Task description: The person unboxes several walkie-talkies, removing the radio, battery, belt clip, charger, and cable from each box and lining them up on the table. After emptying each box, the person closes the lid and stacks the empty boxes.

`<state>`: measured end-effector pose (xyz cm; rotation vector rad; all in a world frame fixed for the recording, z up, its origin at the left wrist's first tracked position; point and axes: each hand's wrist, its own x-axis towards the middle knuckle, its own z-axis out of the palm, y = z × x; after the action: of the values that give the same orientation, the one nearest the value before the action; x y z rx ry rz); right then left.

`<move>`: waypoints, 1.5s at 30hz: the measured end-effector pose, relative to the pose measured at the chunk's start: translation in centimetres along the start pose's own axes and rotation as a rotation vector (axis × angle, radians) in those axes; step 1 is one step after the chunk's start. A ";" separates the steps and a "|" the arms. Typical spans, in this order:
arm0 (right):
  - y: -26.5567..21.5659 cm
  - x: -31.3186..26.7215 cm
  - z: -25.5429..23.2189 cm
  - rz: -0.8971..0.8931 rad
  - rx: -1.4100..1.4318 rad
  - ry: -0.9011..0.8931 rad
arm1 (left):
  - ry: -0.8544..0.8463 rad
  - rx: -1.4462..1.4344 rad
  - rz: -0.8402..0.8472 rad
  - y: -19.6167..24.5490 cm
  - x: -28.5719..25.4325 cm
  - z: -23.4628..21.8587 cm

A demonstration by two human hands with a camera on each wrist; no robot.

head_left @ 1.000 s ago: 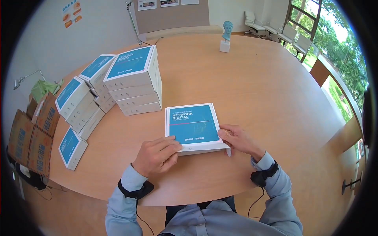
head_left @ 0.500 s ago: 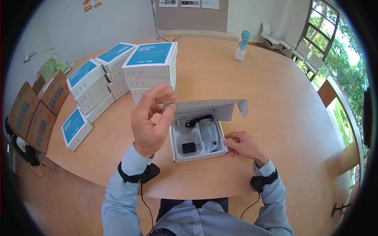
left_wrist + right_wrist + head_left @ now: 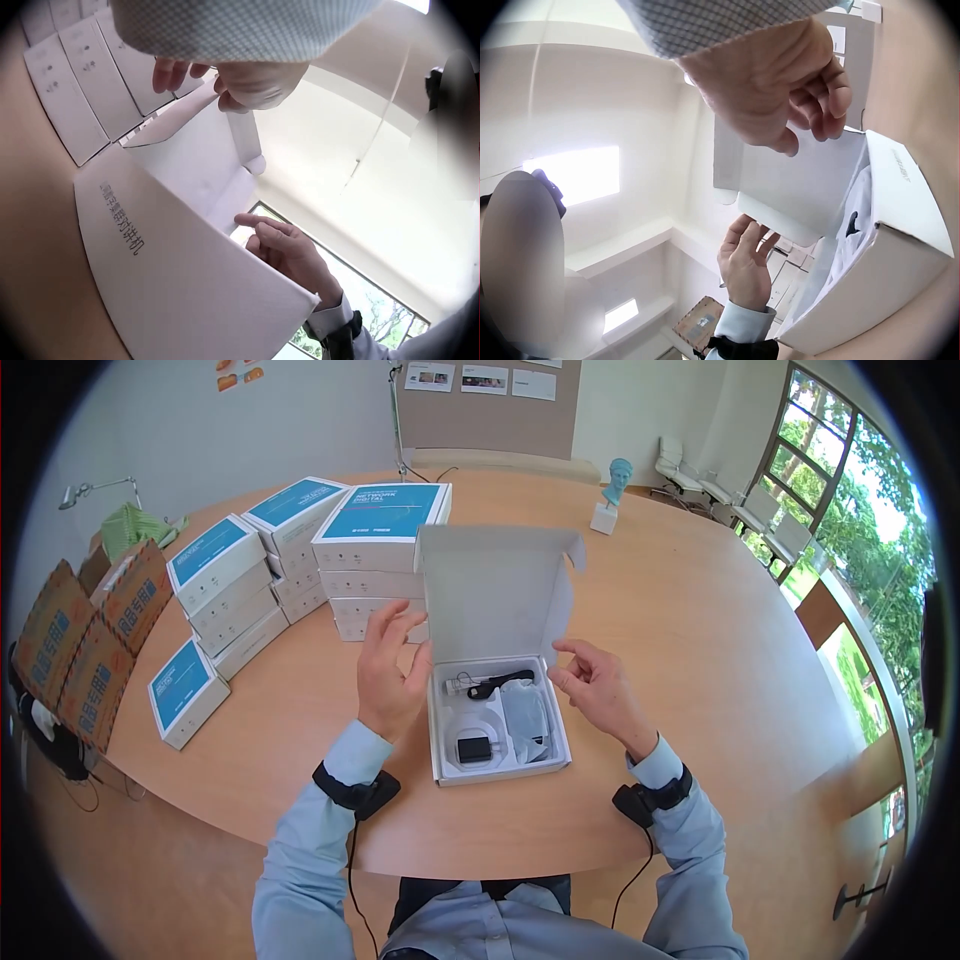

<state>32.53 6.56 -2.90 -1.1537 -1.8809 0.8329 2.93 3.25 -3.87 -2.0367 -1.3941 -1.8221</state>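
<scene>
A white cardboard box stands on the table in front of me, its lid raised upright at the back. In its white insert lie a black power adapter, a coiled black cable and an item in a translucent pouch. My left hand is beside the lid's left edge, fingers slightly bent; the left wrist view shows its fingertips close to a side flap. On the other side, my right hand hovers by the lid's lower right corner with loosely bent fingers and nothing in them.
Stacks of white boxes with blue tops stand behind and left of the open one, with a single blue-topped box nearer me. Printed brown cartons are at the far left. A blue bust on a white base stands at the back.
The box was closed with both hands at its front edge; the left hand has swung the lid up and back, exposing the contents. The right hand has left the box side and risen beside the lid.
</scene>
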 end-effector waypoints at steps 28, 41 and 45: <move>-1.3 0.5 1.7 -0.056 -0.434 -0.556 | -0.518 -0.081 -0.048 -0.4 -3.7 1.6; -3.7 -1.4 0.9 0.025 -0.214 -0.546 | -0.483 -0.123 0.009 -0.5 -3.8 1.8; -2.6 -0.7 0.4 0.080 -0.081 -0.330 | -0.482 -0.261 -0.147 1.6 -2.7 0.6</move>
<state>31.27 4.87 -1.13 -1.2052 -2.1639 1.0524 4.77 1.15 -5.48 -2.7144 -1.5069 -1.7134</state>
